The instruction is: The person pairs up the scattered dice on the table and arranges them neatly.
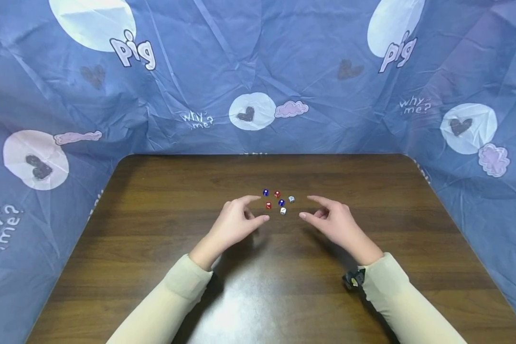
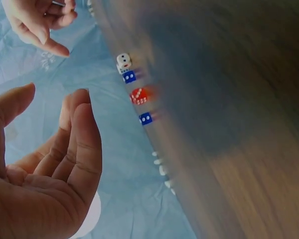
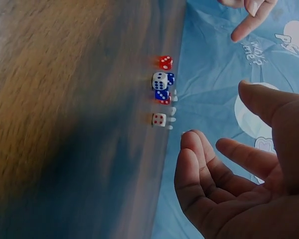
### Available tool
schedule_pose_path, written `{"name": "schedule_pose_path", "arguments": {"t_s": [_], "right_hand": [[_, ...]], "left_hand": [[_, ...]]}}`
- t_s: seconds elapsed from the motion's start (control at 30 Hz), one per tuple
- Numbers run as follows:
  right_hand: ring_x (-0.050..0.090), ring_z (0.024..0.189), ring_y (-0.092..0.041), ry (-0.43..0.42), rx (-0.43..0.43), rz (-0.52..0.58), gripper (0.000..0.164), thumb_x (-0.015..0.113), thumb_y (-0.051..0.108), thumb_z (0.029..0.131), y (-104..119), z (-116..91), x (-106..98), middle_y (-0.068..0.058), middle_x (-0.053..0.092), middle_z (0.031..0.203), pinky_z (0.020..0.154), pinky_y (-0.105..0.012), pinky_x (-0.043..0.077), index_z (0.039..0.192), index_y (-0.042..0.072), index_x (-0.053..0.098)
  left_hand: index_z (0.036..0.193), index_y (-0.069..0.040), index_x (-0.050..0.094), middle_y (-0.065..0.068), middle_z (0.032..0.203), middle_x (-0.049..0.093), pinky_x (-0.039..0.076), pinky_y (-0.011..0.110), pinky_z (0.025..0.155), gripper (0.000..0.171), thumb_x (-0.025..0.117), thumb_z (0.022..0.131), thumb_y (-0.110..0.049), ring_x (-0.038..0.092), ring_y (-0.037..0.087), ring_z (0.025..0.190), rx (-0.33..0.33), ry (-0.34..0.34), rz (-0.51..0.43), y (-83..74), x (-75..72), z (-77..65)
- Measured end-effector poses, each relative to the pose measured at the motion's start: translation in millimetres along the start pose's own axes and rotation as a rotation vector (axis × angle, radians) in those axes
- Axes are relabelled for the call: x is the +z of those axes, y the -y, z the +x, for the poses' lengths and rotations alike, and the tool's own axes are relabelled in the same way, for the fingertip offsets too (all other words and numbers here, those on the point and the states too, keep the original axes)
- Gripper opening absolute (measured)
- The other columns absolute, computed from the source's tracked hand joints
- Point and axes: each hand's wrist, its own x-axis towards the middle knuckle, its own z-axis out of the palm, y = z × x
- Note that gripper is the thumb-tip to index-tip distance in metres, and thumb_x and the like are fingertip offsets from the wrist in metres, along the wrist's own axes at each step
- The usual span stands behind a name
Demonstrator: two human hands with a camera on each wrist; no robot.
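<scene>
Between my two hands a loose cluster of small dice lies on the table: a blue die and a red die at the back, another blue die in the middle, a second red die at the left front, a white die in front and another white die at the right. My left hand is left of them, thumb and fingers spread apart, holding nothing. Mirroring it on the right, my right hand has thumb and forefinger apart, also holding nothing. Both wrist views show gaps between fingers and dice.
The brown wooden table reaches back to a blue printed cloth hanging behind and along both sides. A dark wrist-worn device shows at the right cuff. Bright glare lies on the tabletop near the front.
</scene>
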Motion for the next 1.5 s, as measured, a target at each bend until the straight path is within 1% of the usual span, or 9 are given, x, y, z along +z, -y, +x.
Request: {"name": "schedule_pose_path", "arguments": {"t_s": [0.1, 0.3, 0.67, 0.9, 0.97, 1.07, 1.23, 1.3, 1.5], "right_hand": [[0.062, 0.069, -0.014, 0.003, -0.009, -0.005, 0.058, 0.079, 0.038, 0.091, 0.8, 3.6, 2.8, 0.002, 0.068, 0.079, 0.062, -0.034, 0.053, 0.136, 0.005, 0.063], [0.062, 0.063, -0.013, 0.044, -0.024, -0.003, 0.055, 0.08, 0.03, 0.091, 3.5, 10.5, 8.6, 0.004, 0.069, 0.075, 0.058, -0.033, 0.053, 0.135, 0.001, 0.063], [0.059, 0.059, -0.014, 0.129, 0.038, -0.011, 0.046, 0.08, 0.027, 0.092, 2.0, 19.5, 20.6, 0.003, 0.067, 0.072, 0.05, -0.03, 0.05, 0.129, 0.003, 0.069], [0.057, 0.06, -0.014, 0.134, 0.061, -0.032, 0.041, 0.081, 0.025, 0.09, 4.3, 25.9, 25.9, 0.004, 0.066, 0.07, 0.053, -0.03, 0.047, 0.125, 0.005, 0.072], [0.057, 0.06, -0.013, 0.129, 0.06, -0.039, 0.04, 0.081, 0.024, 0.09, 5.5, 26.9, 26.7, 0.004, 0.065, 0.07, 0.054, -0.03, 0.047, 0.123, 0.005, 0.073], [0.057, 0.061, -0.012, 0.121, 0.052, -0.048, 0.038, 0.082, 0.023, 0.089, 6.5, 28.1, 27.7, 0.004, 0.065, 0.069, 0.055, -0.03, 0.047, 0.122, 0.004, 0.074], [0.058, 0.06, -0.011, 0.112, 0.05, -0.05, 0.037, 0.082, 0.022, 0.089, 5.1, 28.7, 28.8, 0.005, 0.065, 0.069, 0.055, -0.029, 0.048, 0.12, 0.004, 0.074], [0.058, 0.06, -0.011, 0.112, 0.054, -0.051, 0.037, 0.082, 0.022, 0.089, 4.6, 28.6, 28.7, 0.005, 0.065, 0.068, 0.055, -0.029, 0.048, 0.12, 0.004, 0.074], [0.058, 0.059, -0.011, 0.108, 0.058, -0.049, 0.037, 0.082, 0.021, 0.089, 3.3, 28.3, 27.7, 0.005, 0.065, 0.068, 0.055, -0.029, 0.048, 0.121, 0.005, 0.074]], "left_hand": [[0.135, -0.003, 0.062, -0.004, 0.062, 0.065, 0.054, 0.031, 0.057, 0.055, 0.082, 0.088, -0.025, 0.064, 0.013, 0.055, -0.012, 0.03, -0.015, -1.2, 4.6, 4.5], [0.135, 0.001, 0.061, 0.012, 0.066, 0.069, 0.055, 0.029, 0.052, 0.054, 0.082, 0.089, -0.019, 0.067, 0.03, 0.051, -0.056, 0.125, -0.075, -0.9, 13.7, 14.4], [0.132, 0.0, 0.065, 0.014, 0.072, 0.072, 0.058, 0.031, 0.047, 0.046, 0.081, 0.09, -0.014, 0.068, 0.026, 0.051, -0.114, 0.212, -0.056, -1.7, 30.5, 33.1], [0.128, -0.004, 0.069, 0.018, 0.116, 0.07, 0.058, 0.031, 0.044, 0.042, 0.081, 0.089, -0.012, 0.068, 0.025, 0.05, -0.149, 0.218, -0.053, 0.5, 41.2, 43.5], [0.127, -0.003, 0.069, 0.018, 0.121, 0.069, 0.058, 0.031, 0.045, 0.041, 0.081, 0.089, -0.011, 0.068, 0.024, 0.05, -0.165, 0.222, -0.064, 0.3, 43.2, 45.2], [0.126, -0.002, 0.07, 0.016, 0.112, 0.071, 0.059, 0.032, 0.045, 0.04, 0.081, 0.089, -0.009, 0.068, 0.025, 0.05, -0.191, 0.226, -0.079, 0.3, 45.2, 47.5], [0.126, -0.002, 0.07, 0.013, 0.079, 0.072, 0.059, 0.033, 0.044, 0.04, 0.08, 0.088, -0.006, 0.068, 0.026, 0.049, -0.223, 0.231, -0.079, 0.9, 48.0, 51.2], [0.126, -0.002, 0.07, 0.014, 0.072, 0.071, 0.059, 0.033, 0.044, 0.039, 0.08, 0.088, -0.005, 0.068, 0.027, 0.049, -0.229, 0.228, -0.074, 0.7, 49.1, 53.1], [0.12, -0.001, 0.072, 0.015, 0.067, 0.069, 0.059, 0.033, 0.043, 0.034, 0.08, 0.088, -0.003, 0.068, 0.027, 0.05, -0.227, 0.22, -0.047, -0.2, 52.7, 58.6]]}}
